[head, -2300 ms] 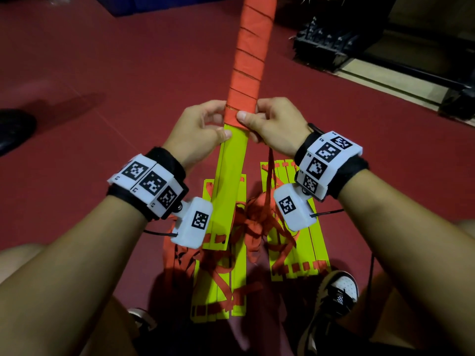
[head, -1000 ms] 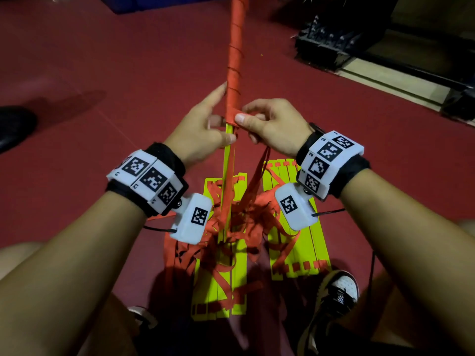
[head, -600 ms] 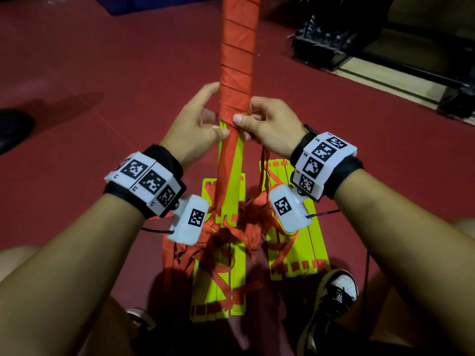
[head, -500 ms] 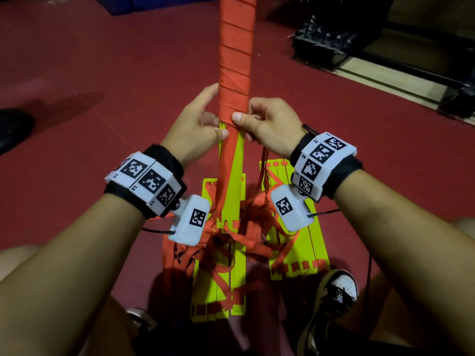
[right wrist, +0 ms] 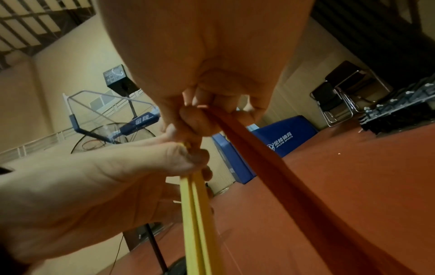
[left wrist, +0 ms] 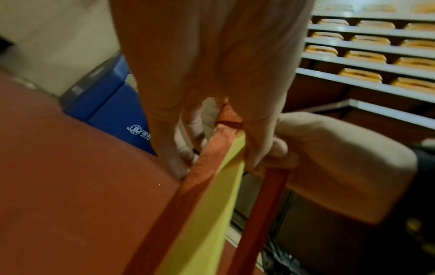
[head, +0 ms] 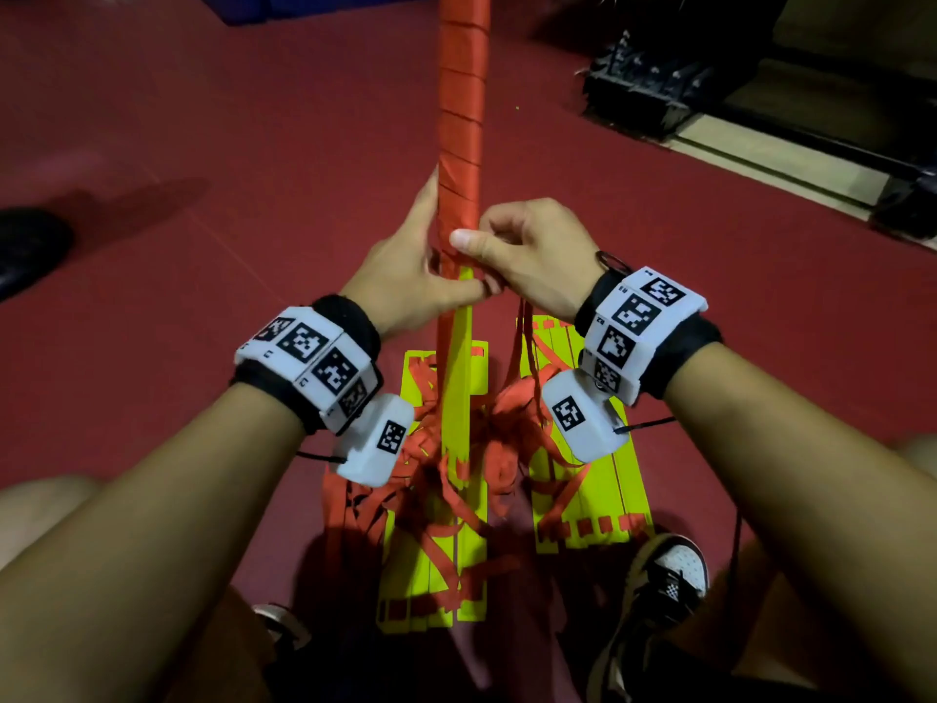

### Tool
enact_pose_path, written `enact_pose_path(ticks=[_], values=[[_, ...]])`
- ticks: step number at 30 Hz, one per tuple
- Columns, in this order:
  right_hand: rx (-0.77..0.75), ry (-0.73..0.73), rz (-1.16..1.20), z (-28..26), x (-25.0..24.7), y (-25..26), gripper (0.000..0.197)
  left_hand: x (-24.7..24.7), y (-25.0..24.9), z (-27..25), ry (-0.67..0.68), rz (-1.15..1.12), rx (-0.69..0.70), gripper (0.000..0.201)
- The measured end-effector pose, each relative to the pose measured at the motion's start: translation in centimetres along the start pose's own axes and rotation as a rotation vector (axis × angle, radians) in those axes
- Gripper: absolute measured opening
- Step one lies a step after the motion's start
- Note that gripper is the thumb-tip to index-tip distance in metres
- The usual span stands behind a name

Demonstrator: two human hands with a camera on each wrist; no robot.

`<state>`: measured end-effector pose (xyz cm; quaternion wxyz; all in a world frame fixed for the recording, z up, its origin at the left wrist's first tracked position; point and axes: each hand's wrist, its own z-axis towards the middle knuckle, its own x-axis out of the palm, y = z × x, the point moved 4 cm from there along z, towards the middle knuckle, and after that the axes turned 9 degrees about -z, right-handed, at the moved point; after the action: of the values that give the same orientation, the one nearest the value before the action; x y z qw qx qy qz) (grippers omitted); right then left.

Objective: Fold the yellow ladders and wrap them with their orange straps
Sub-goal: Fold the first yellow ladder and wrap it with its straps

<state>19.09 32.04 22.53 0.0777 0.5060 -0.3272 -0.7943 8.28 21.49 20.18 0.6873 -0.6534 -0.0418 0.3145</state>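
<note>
From the head camera, a folded yellow ladder (head: 459, 357) stands nearly upright between the person's forearms, its upper length bound in overlapping turns of orange strap (head: 461, 119). The left hand (head: 405, 266) grips the bundle just where the wrapping ends, fingers reaching up along its far side and thumb laid across the yellow front. The right hand (head: 527, 251) is curled tight beside it, thumb pressed onto the lowest turn of strap. Two more folded ladders (head: 588, 504) lie flat on the red floor (head: 177, 144) below, with loose orange straps tangled over them. A black and white shoe (head: 659, 575) sits just beside the right-hand one. Both wrists carry white bands with black square markers.

The left wrist camera looks down the palm: the left hand (left wrist: 212, 74) closes around the yellow bundle (left wrist: 212, 204), whose edge is covered in orange. The right hand (left wrist: 341, 163) lies close alongside, and a free run of strap (left wrist: 263, 214) drops from it. Shelves with orange-coloured items stand behind.

In the right wrist camera, the right hand (right wrist: 202, 78) pinches the taut strap (right wrist: 282, 176) between thumb and curled fingers. The left hand (right wrist: 94, 195) is wrapped around the thin yellow slats (right wrist: 195, 223). A blue padded block and a basketball hoop stand beyond.
</note>
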Motion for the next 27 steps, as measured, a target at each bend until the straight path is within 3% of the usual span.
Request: enact_pose_path(ticks=[2,4,8,14,19,22,24,27], values=[[0.001,0.055,0.07,0.2,0.1,-0.1,0.023,-0.4,0.0,0.0,-0.04,0.042,-0.019,0.113],[0.021,0.102,0.134,0.3,0.0,-0.4,0.003,-0.5,-0.2,0.0,-0.029,-0.092,-0.045,0.107],[0.082,0.068,0.116,0.3,0.1,-0.9,0.012,0.0,-1.0,-0.2,-0.019,-0.207,0.03,0.085],[0.079,0.037,0.075,0.5,0.5,-1.8,0.021,0.3,-1.2,-0.1,-0.005,-0.379,0.045,0.088],[0.08,-0.033,0.085,0.7,-0.1,-2.2,0.032,-0.4,-1.2,0.0,-0.062,-0.317,0.052,0.083],[0.069,-0.078,0.078,0.7,-0.2,-2.1,0.039,-0.7,-0.9,0.1,-0.055,-0.256,0.038,0.086],[0.064,-0.102,0.071,0.6,-0.2,-1.9,0.04,-0.5,-1.0,0.1,0.026,-0.251,0.032,0.094],[0.066,-0.122,0.075,0.3,-0.4,-1.6,0.039,0.7,-0.9,-0.3,0.192,-0.196,-0.006,0.126]])
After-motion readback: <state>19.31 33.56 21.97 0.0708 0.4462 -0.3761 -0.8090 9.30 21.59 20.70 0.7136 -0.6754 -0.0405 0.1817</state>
